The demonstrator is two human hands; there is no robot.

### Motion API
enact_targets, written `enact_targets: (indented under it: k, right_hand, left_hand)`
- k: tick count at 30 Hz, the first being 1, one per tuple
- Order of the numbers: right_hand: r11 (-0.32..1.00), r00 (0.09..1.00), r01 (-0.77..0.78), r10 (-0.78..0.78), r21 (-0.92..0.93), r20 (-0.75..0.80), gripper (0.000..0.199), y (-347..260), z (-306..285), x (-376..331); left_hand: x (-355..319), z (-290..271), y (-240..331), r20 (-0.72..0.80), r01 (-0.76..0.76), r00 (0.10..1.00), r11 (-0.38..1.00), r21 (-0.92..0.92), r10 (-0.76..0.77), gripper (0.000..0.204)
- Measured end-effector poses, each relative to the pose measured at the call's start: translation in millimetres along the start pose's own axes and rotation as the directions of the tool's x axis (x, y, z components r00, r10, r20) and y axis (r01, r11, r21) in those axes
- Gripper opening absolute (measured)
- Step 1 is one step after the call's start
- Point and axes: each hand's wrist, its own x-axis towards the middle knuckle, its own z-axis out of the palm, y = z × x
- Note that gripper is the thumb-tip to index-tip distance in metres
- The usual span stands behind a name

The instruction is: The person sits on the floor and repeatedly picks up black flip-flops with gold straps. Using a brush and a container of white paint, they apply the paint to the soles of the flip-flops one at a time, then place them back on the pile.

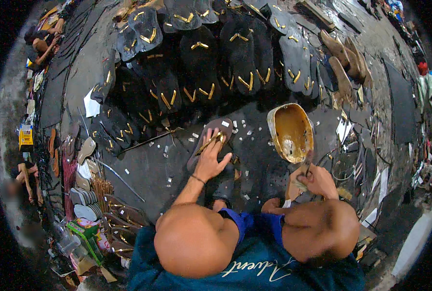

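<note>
My left hand [210,162] lies with its fingers stretched out over the gold strap of a brown flip-flop [196,157], its thumb spread to the right. A small white label shows near the sandal's far end. To the right stands an oval tub [293,131], coated inside with something amber-yellow. Just below the tub's near end my right hand [320,182] is closed, its fingers curled together. Beside those fingers is a tan, flat piece with a dark part pointing toward the tub; its kind is unclear.
Stacks of black flip-flops with gold straps [200,58] fill the far side. Wooden foot-shaped forms [342,72] lie at the far right. More strapped sandals [121,220] and grey soles [85,211] are at left. White scraps dot the floor; other people work at the left edge.
</note>
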Motion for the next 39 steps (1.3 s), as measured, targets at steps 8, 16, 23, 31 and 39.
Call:
enact_targets:
  k: [8,16,23,31,39]
  right_hand:
    - [0.507,0.821,0.570,-0.382,0.647,-0.424,0.023,-127,-41,31]
    - [0.222,0.221,0.973,-0.812,0.065,-0.541,0.029,-193,-9,54]
    - [0.459,0.440,0.863,-0.475,0.212,-0.762,0.015,-182,-57,89]
    - [0.271,0.211,0.963,-0.713,0.014,-0.669,0.027,-194,-7,62]
    - [0.391,0.459,0.874,-0.472,0.287,-0.753,0.021,-183,-40,95]
  left_hand:
    - [66,-10,-9,0.034,0.030,0.999,0.798,-0.602,-0.012,0.052]
    - [90,-60,62,0.199,0.274,0.933,0.232,-0.933,-0.299,0.042]
    - [78,-60,62,0.335,0.277,0.912,-0.246,-0.929,-0.239,0.046]
    - [65,-56,55,0.277,0.283,0.915,-0.023,-0.959,-0.294,0.045]
    - [72,-48,56,0.365,0.305,0.918,-0.308,-0.901,-0.158,0.050]
